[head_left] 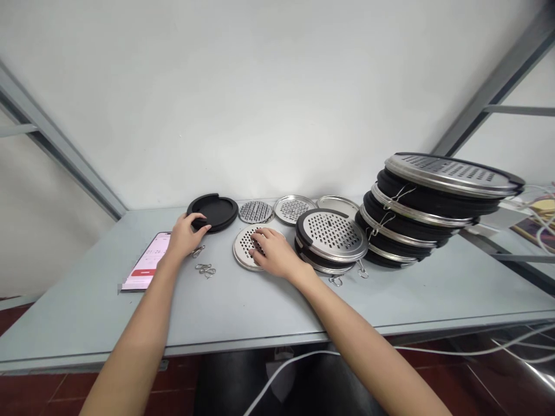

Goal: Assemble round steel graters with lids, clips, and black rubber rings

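Note:
My left hand [185,234] is at the left rim of a round black tray [217,212], fingers and thumb closed on its edge. With fingers apart, my right hand [275,252] lies over a round metal grater plate [245,245], touching its perforated face; the palm hides its right part. Just right of that hand, a short stack of black trays and grater plates [332,234] stands on the table. Small bent wire clips [205,269] lie near my left forearm.
Behind my hands lie a round grater disc [255,211], another rimmed grater plate [295,209] and a metal ring [338,203]. A tall, leaning stack of graters [427,216] rises at right. A phone [146,263] lies at left on the grey table [243,318]. White cables [286,364] hang in front.

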Available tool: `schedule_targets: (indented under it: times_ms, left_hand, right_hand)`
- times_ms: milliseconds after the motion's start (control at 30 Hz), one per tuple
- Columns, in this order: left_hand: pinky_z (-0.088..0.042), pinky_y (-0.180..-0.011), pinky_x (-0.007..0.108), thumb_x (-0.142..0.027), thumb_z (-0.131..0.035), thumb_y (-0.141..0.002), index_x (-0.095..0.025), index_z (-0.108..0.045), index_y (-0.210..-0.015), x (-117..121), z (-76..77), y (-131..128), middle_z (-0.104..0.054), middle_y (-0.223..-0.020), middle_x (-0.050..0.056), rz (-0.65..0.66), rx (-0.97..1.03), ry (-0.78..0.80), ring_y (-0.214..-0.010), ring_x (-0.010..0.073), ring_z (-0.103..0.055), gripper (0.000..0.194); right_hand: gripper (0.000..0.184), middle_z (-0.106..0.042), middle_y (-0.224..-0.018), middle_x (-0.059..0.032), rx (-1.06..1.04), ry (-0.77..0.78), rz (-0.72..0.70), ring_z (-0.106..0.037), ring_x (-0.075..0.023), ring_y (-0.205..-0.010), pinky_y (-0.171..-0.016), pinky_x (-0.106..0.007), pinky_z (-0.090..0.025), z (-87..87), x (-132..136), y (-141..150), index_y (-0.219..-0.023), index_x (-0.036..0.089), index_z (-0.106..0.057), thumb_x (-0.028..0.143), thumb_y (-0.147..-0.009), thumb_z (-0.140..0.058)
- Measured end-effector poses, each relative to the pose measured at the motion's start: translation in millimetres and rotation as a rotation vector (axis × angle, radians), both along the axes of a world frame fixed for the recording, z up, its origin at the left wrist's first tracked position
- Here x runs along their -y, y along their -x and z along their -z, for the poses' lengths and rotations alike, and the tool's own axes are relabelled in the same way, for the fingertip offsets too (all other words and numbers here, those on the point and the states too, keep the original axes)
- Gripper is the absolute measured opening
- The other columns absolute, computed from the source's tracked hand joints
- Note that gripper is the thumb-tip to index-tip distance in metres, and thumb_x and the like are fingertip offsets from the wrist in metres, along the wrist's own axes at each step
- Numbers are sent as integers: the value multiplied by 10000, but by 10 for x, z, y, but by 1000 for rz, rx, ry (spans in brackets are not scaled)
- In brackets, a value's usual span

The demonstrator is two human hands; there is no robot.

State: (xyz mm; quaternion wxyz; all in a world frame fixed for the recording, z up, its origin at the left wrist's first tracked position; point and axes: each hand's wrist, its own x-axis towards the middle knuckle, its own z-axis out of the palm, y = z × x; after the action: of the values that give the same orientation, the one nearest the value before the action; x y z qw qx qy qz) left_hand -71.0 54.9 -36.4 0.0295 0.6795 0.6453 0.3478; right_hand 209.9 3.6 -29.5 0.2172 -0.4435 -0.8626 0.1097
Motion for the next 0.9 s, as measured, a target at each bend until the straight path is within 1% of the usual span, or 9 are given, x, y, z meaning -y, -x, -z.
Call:
schedule_targets:
  times_ms: [133, 200, 300, 433, 567, 700, 800, 900]
  left_hand:
    - [-498, -947, 420, -422, -668, -785, -236, -678, -1037, 34, -29, -49, -616, -1112, 81, 43, -21, 33, -993, 266, -645, 314]
    - [-491, -954, 426, -436, -676, -786, -250, -693, -1028, 62, -54, -86, -615, -1144, 85, 62, -51, 34, -1033, 281, -639, 306]
    - [-485, -965, 422, -448, -698, -778, -268, -715, -1017, 95, -82, -126, -614, -1203, 88, 88, -87, 28, -1090, 297, -624, 300]
    - [-493, -948, 420, -497, -690, -788, -271, -723, -1008, 98, -77, -125, -627, -1201, 88, 114, -100, 32, -1059, 293, -637, 317]
    - [-482, -967, 428, -536, -675, -787, -248, -693, -1046, 64, -33, -80, -667, -1136, 84, 165, -73, 35, -1057, 285, -633, 387]
    - [-464, -998, 435, -546, -661, -792, -227, -661, -1126, 52, -13, -56, -659, -1187, 96, 177, -81, 41, -1118, 293, -607, 462]
    - [-450, -1017, 436, -546, -608, -830, -219, -636, -1163, 63, -14, -76, -648, -1206, 103, 197, -90, 63, -1146, 295, -592, 468]
    - [-468, -980, 426, -530, -557, -863, -213, -624, -1112, 71, -10, -112, -656, -1134, 94, 227, -80, 65, -1075, 283, -616, 408]
  right_hand:
    - [326, -602, -1263, -148, -6, -11, -1, -507, -268, -1232, -1063, -401, -382, 7, -2, 4, -1207, 117, -610, 289, -936, -553]
    - [340, -604, -1262, -145, -7, -14, 8, -507, -271, -1233, -1068, -400, -380, 14, -3, 9, -1221, 116, -601, 289, -932, -556]
    - [418, -606, -1268, -144, -18, -8, 30, -508, -274, -1235, -1073, -401, -381, 34, -8, 20, -1296, 107, -548, 290, -921, -564]
    - [502, -557, -1352, -165, -51, -27, 62, -483, -282, -1274, -1096, -412, -371, 80, -23, 56, -1376, 88, -484, 281, -918, -550]
    - [491, -506, -1421, -169, -70, -68, 64, -433, -284, -1327, -1129, -414, -344, 92, -53, 159, -1376, 93, -505, 289, -927, -528]
    - [471, -525, -1419, -141, -70, -102, 12, -437, -275, -1328, -1142, -412, -337, 70, -109, 338, -1372, 114, -525, 293, -937, -504]
    - [529, -458, -1491, -145, -35, -94, -11, -365, -297, -1398, -1166, -435, -307, 80, -163, 463, -1434, 97, -454, 319, -955, -481]
    - [585, -393, -1542, -142, -1, -52, -17, -260, -335, -1462, -1178, -467, -285, 106, -196, 521, -1468, 91, -409, 364, -956, -490]
